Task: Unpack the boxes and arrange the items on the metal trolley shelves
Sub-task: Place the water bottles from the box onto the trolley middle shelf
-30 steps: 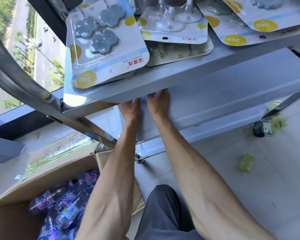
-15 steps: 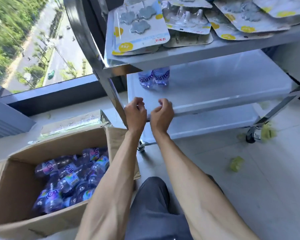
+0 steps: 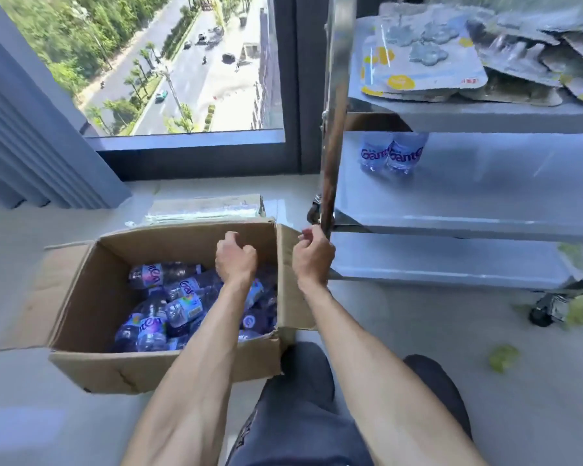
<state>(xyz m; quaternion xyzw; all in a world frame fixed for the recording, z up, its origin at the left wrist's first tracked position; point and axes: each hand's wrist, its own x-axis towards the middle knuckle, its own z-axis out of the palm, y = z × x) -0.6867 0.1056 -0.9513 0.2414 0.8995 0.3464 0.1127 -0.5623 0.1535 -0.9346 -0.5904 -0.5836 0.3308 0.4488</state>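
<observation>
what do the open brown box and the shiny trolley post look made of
The open brown box looks like matte corrugated cardboard: creased flaps, raw edges. The shiny trolley post seems to be polished metal, likely stainless steel, given its mirror-like reflections.

on my trolley (image 3: 468, 227) the top shelf carries overlapping hook packs (image 3: 428, 62); the middle shelf has two bottles (image 3: 389, 156) at its far left. my open box (image 3: 169, 364) sits on the floor (image 3: 519, 415), left of the trolley.
</observation>
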